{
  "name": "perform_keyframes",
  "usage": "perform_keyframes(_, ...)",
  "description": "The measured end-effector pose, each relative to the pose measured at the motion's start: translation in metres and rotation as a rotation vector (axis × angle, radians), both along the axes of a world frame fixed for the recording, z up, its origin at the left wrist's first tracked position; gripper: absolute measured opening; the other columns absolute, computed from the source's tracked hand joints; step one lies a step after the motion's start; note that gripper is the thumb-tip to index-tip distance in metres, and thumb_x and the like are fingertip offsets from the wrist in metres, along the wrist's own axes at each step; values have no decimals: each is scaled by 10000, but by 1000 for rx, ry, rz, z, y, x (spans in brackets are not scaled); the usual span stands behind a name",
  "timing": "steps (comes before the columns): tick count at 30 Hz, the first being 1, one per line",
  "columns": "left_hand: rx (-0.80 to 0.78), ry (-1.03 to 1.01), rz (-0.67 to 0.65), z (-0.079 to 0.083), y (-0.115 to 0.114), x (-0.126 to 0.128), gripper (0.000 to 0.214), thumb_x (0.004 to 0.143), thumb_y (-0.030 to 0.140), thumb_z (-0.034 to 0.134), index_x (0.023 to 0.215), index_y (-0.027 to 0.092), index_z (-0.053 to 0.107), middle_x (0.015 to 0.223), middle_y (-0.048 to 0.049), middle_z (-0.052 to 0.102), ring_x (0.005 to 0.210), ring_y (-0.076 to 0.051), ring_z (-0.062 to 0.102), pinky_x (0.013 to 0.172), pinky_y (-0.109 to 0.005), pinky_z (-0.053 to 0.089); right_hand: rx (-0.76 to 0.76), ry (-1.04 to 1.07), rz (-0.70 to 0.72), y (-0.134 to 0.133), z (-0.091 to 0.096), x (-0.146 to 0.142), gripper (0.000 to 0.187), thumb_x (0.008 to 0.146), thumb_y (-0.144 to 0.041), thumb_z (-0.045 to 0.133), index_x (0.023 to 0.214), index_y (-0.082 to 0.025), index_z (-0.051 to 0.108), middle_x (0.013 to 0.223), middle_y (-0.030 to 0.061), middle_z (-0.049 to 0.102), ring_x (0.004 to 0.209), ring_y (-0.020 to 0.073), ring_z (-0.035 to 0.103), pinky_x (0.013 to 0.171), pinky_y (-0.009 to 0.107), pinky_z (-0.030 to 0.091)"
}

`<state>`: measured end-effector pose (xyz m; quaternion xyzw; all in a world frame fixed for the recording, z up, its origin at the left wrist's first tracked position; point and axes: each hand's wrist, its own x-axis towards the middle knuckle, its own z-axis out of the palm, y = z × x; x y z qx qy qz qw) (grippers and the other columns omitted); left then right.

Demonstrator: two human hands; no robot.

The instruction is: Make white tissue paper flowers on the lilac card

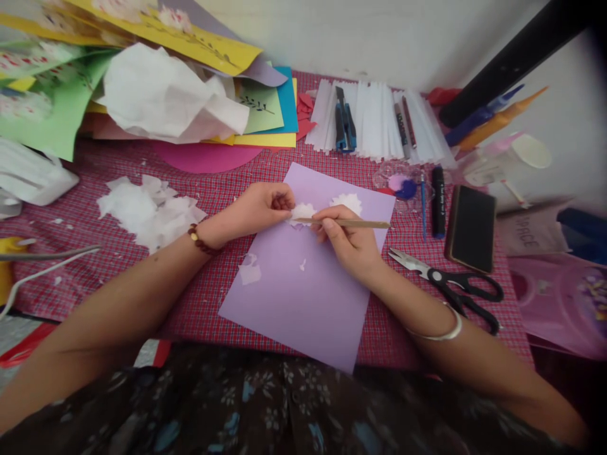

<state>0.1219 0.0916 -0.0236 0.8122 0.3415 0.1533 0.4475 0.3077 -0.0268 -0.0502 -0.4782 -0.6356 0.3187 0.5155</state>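
A sheet of purple paper (303,303) lies at a slant on the table in front of me. My right hand (348,243) grips a thin brown wooden stick (365,224), its narrow end over a ruffled white tissue clump (302,213). My left hand (265,212) is closed, its curled fingertips at the left edge of that clump; whether they pinch it is unclear. A second frilly tissue clump (348,203) sits on the sheet behind my right hand. Flat pale scraps (250,270) are on the sheet's left side.
Torn white tissue (154,212) is heaped at left, below a crumpled tissue (165,95) and coloured papers (213,50). Scissors (446,278), a phone (472,227), a black marker (438,202) and a blue brush (423,205) lie at right. A cutter (345,123) rests on white strips (374,117).
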Motion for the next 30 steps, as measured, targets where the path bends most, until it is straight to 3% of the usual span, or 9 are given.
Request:
perform_keyframes(9, 48, -16, 35, -2, 1, 2, 114, 771, 248, 617, 735, 140, 618, 667, 3, 597, 623, -99, 517, 570, -218, 380, 59, -273, 6, -1, 1, 1, 194, 1004, -264, 470, 1047, -208, 651, 943, 41, 691, 791, 144, 652, 737, 293, 523)
perform_keyframes(14, 79, 2, 13, 0, 4, -1, 155, 824, 261, 565, 725, 147, 601, 635, 21, 527, 600, -93, 458, 556, -226, 335, 154, -533, 42, -2, 3, 0, 227, 1008, -220, 429, 1058, -215, 650, 938, 54, 676, 789, 159, 638, 704, 287, 511)
perform_keyframes(18, 50, 2, 2, -2, 6, -3, 133, 825, 249, 561, 737, 151, 583, 641, 24, 526, 603, -95, 467, 561, -229, 346, 146, -633, 62, -5, 3, -1, 238, 997, -186, 423, 1008, -214, 659, 927, 59, 668, 786, 158, 627, 684, 277, 500)
perform_keyframes(21, 27, 4, 2, -4, 6, -4, 118, 827, 241, 561, 751, 153, 584, 649, 21, 540, 604, -96, 483, 557, -228, 350, 133, -467, 47, -5, 3, -1, 192, 986, -227, 467, 992, -220, 659, 911, 47, 676, 771, 148, 636, 696, 276, 513)
perform_keyframes(26, -25, -4, 14, -3, 6, -2, 109, 827, 238, 582, 758, 154, 589, 652, 12, 566, 602, -98, 511, 559, -226, 367, -127, 267, -161, 5, 0, 6, 242, 990, -423, 489, 932, -217, 602, 716, -9, 649, 545, 110, 606, 555, 254, 518)
perform_keyframes(30, -103, -23, 38, 13, 4, -10, 109, 842, 250, 579, 791, 158, 609, 689, -2, 593, 619, -94, 534, 585, -220, 396, -261, 441, -142, 10, -2, 9, 299, 918, -503, 598, 882, -206, 607, 631, -29, 632, 482, 99, 578, 513, 240, 505)
